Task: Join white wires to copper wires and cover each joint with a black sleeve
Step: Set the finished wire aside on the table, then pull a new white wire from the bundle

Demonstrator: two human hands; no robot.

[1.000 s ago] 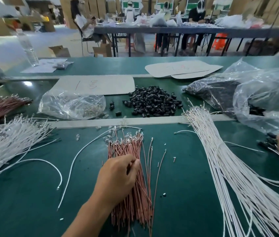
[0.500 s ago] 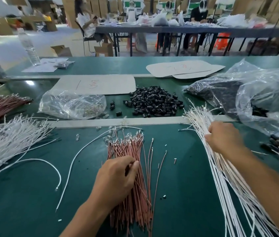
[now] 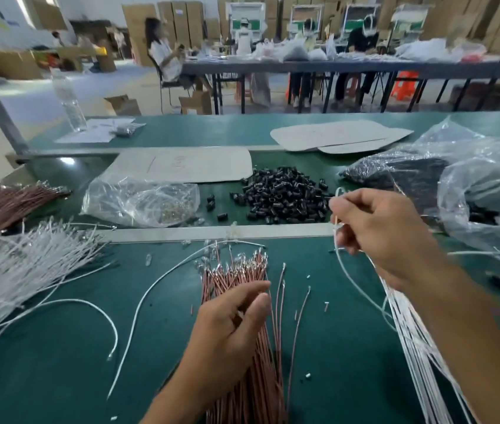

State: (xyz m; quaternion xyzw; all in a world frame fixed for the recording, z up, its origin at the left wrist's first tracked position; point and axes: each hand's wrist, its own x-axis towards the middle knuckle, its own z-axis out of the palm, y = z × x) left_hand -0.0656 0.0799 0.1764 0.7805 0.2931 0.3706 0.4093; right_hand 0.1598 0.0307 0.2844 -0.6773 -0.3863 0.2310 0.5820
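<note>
A bundle of copper wires (image 3: 236, 280) lies on the green mat in front of me. My left hand (image 3: 230, 325) rests on that bundle, its fingers curled into the strands. My right hand (image 3: 386, 234) is raised above the mat and pinches a single white wire (image 3: 345, 273), which curves down toward the pile of white wires (image 3: 411, 341) at the right. Behind the mat's far edge lies a heap of black sleeves (image 3: 282, 200).
A clear bag of small metal parts (image 3: 141, 203) lies left of the sleeves, big plastic bags (image 3: 472, 182) at the right. More white wires (image 3: 13, 270) and copper wires (image 3: 0, 203) lie at the left. Loose white wires (image 3: 138, 307) cross the green mat (image 3: 58, 377).
My right hand came in from the right edge, reached the white pile and has lifted one white wire off it. My left hand stayed on the copper bundle.
</note>
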